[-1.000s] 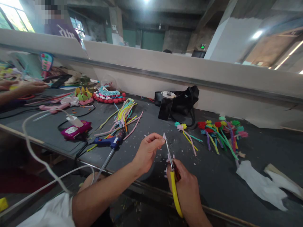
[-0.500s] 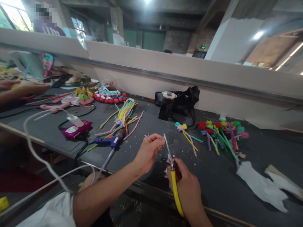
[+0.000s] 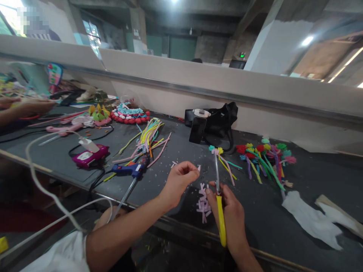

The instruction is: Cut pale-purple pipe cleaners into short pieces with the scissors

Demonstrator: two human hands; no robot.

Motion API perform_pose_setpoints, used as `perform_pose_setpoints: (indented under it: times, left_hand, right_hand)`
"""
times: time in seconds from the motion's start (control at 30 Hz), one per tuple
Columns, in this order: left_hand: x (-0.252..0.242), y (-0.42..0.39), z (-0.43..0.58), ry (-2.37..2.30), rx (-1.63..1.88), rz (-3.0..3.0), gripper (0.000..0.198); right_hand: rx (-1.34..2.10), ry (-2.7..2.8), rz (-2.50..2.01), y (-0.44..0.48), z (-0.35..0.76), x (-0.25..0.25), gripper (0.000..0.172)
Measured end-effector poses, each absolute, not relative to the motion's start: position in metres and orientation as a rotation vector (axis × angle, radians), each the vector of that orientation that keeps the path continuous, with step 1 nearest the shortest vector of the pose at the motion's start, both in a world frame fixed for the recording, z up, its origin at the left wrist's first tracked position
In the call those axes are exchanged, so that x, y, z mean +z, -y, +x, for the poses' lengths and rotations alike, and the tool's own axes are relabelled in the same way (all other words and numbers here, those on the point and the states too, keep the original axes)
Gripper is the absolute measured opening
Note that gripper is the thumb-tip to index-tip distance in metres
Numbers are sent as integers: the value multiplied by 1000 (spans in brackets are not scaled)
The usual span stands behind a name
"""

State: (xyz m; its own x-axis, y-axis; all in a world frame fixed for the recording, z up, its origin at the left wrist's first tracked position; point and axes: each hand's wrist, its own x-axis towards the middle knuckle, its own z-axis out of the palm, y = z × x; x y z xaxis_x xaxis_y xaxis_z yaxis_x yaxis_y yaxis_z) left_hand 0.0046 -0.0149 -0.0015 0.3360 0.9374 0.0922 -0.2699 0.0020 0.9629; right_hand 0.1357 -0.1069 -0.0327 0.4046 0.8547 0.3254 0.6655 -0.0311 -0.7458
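My left hand point(image 3: 181, 185) is closed in a pinch on a short pale pink piece point(image 3: 199, 167), perhaps cut pipe cleaner; only its tip shows past the fingers. In my right hand point(image 3: 231, 211) are scissors point(image 3: 221, 223) with yellow handles, their silver blades pointing away from me and apart from the pink piece. A small heap of pale pink cut pieces point(image 3: 203, 207) lies on the dark table just left of the right hand. Beyond the scissors rest a few fuzzy-stemmed flowers point(image 3: 227, 166), partly covered by the blades.
Pipe cleaners point(image 3: 150, 134) lie left of centre, close to a blue glue gun point(image 3: 129, 169). A magenta power strip point(image 3: 90, 155) sits farther left. A phone point(image 3: 197, 129) leans on a black bag point(image 3: 224, 121). More flowers point(image 3: 263, 155) and white cloth point(image 3: 310, 219) are at right. Another person's hands point(image 3: 31, 107) work at far left.
The scissors and my right hand have moved right, away from my left hand, uncovering the pink heap. My left hand has shifted slightly right, its pinch kept.
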Motion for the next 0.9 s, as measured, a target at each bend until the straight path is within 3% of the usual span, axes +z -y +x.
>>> perform_pose_setpoints:
  times: [0.2,0.33,0.63,0.8,0.9]
  left_hand:
    - [-6,23,8,-867,1123,1911,12]
    - [-11,24,8,-733,1162,2372,11]
    - [-13,26,5,-752,1094,2816,11]
    - [-12,29,6,-747,1042,2862,11]
    - [-10,28,7,-777,953,2460,7]
  right_hand:
    - [377,1126,-1648,103,137,-15,49]
    - [404,1137,-1593,101,138,-15,45]
    - [394,1156,-1574,97,140,-20,39]
    - [321,1164,-1616,95,140,-19,34]
    - [386,1141,-1578,94,142,-17,35]
